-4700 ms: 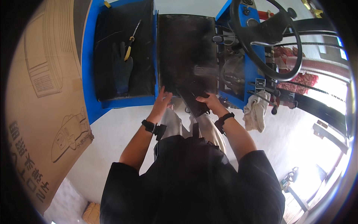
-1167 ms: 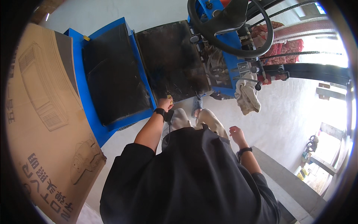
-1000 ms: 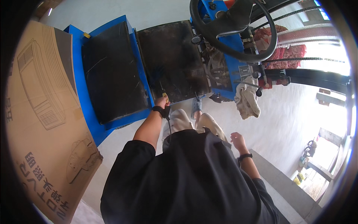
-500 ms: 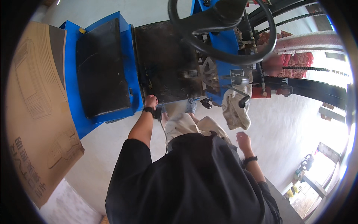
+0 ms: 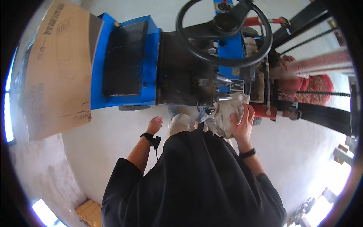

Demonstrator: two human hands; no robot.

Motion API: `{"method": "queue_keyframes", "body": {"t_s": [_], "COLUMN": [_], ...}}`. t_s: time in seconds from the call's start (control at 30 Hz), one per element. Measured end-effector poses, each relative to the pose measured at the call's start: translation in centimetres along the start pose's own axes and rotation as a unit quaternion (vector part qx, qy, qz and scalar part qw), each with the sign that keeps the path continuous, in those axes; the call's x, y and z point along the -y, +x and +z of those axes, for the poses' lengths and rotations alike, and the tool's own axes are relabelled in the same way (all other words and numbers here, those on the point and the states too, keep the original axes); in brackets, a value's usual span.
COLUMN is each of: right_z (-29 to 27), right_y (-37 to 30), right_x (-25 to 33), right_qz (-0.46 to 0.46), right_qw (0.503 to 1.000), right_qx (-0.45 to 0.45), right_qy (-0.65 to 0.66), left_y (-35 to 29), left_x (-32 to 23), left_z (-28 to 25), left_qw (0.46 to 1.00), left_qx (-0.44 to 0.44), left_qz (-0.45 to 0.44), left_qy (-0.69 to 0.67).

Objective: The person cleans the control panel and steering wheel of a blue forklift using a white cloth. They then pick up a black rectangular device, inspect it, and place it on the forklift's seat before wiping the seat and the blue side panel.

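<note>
A grimy off-white cloth (image 5: 228, 113) hangs beside the levers at the near edge of a blue forklift-like vehicle. My right hand (image 5: 243, 125) grips its right edge, thumb and fingers against the fabric. My left hand (image 5: 155, 124) is off the vehicle with its fingers curled, and nothing shows in them. A small black device (image 5: 155, 142) with a cable sits at that wrist. Two metal levers (image 5: 223, 97) stick out just above the cloth. The black steering wheel (image 5: 224, 60) is farther off, over the dark floor plate (image 5: 181, 79).
A black seat pad (image 5: 124, 60) lies on the blue body (image 5: 99, 83) at left. Next to it stands a large cardboard box (image 5: 56, 83). Chains (image 5: 321, 93), a dark mast rail (image 5: 321, 117) and a red cylinder (image 5: 264, 111) extend to the right. Red net sacks (image 5: 315, 90) lie beyond.
My right hand has moved up from beside my body onto the cloth. My left hand has come away from the vehicle's edge toward me. The whole view has shifted.
</note>
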State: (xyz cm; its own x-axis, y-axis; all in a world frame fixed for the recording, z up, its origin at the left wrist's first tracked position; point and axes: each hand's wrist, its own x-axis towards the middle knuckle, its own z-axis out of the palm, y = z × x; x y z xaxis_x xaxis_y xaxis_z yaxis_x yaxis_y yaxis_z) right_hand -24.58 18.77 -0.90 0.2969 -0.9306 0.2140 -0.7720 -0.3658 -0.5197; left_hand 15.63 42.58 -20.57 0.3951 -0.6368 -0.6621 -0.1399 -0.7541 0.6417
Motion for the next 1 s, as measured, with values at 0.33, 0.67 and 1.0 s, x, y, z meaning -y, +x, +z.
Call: {"method": "queue_keyframes", "body": {"t_s": [0.33,0.67,1.0], "right_z": [1.0,1.0,18.3], "right_y": [1.8,-0.3,10.7], "right_x": [4.2,12.2,33.1], "right_qz": [0.067,-0.100,-0.323], "right_qw": [0.972,0.928,0.879], "right_qx": [0.168,0.293,0.350], "right_qy": [-0.149,-0.207,-0.004], "left_y": [-5.0,-2.0,-1.3], "left_x": [1.1,-9.7,-12.8], "left_z": [-3.3,-10.3,-20.1], "left_qw": [0.984,0.961,0.938], "left_qx": [-0.037,-0.012,-0.125], "left_qz": [0.088,0.239,0.322], "left_qy": [0.153,0.136,-0.026]}}
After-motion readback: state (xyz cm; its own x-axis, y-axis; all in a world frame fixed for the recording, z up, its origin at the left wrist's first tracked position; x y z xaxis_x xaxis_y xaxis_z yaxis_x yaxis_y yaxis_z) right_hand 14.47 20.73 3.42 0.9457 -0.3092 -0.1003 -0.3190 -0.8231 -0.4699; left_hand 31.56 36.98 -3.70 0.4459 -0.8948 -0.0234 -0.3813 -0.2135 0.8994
